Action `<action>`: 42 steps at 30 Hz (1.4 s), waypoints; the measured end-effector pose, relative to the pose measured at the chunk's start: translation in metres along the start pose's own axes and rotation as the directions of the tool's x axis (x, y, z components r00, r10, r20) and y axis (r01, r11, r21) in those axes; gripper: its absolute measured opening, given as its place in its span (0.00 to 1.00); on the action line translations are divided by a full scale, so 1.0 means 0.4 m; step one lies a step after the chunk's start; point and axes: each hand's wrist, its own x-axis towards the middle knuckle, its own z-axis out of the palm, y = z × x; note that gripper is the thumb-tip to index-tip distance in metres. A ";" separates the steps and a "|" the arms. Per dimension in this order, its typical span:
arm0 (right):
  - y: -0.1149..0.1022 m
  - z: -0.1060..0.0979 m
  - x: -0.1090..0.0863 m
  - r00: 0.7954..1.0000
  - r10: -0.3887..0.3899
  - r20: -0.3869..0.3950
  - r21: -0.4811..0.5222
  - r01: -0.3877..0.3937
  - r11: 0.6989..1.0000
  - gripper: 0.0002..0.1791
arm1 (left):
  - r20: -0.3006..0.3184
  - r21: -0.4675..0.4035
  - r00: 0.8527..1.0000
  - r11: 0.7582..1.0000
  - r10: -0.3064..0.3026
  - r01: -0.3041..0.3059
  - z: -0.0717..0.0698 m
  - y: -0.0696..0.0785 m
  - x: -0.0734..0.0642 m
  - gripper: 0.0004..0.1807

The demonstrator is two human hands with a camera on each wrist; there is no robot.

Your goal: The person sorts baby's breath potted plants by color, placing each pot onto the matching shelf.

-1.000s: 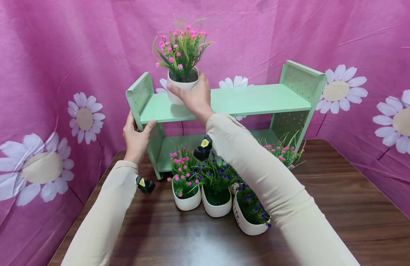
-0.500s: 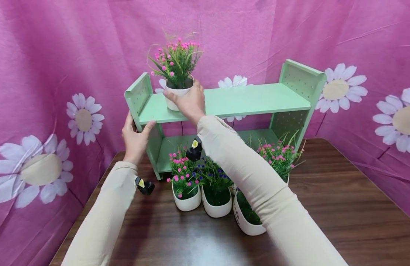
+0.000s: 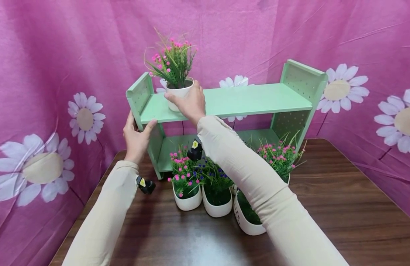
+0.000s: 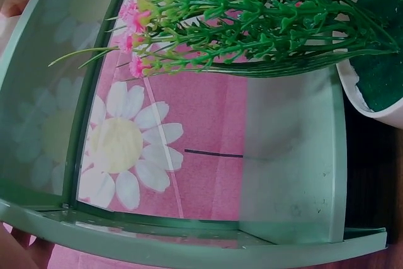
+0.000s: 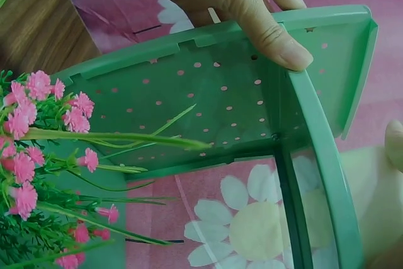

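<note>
My right hand (image 3: pixel 188 101) holds a white pot (image 3: pixel 179 90) of pink artificial flowers (image 3: pixel 171 61) at the left end of the upper board of a green two-tier shelf (image 3: pixel 244 98). The pot stands upright, its lower front partly covered by the thumb. My left hand (image 3: pixel 136 138) grips the shelf's left side panel, thumb at the board's front corner and fingers behind. The right wrist view shows that left thumb (image 5: pixel 283 45) over the corner close up. At the left wrist view's lower left, only a bit of the left hand (image 4: pixel 16 250) appears.
Several white flowerpots stand before the shelf: one with pink flowers (image 3: pixel 187 199), one with blue flowers (image 3: pixel 217 207), a lettered one (image 3: pixel 248 221) partly under my right sleeve. More pink flowers (image 3: pixel 279 155) rise at right. A pink daisy-print cloth (image 3: pixel 238 37) hangs behind the wooden table (image 3: pixel 337 192).
My right hand has brought the potted plant down and left onto the upper board; in the last half second the plant has turned a little. My left hand keeps its grip.
</note>
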 end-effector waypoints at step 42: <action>0.183 -0.385 -0.156 0.965 -0.062 0.253 0.159 0.022 0.987 0.57 | -0.027 0.012 1.000 1.000 -0.007 0.007 -0.007 -0.073 0.021 0.41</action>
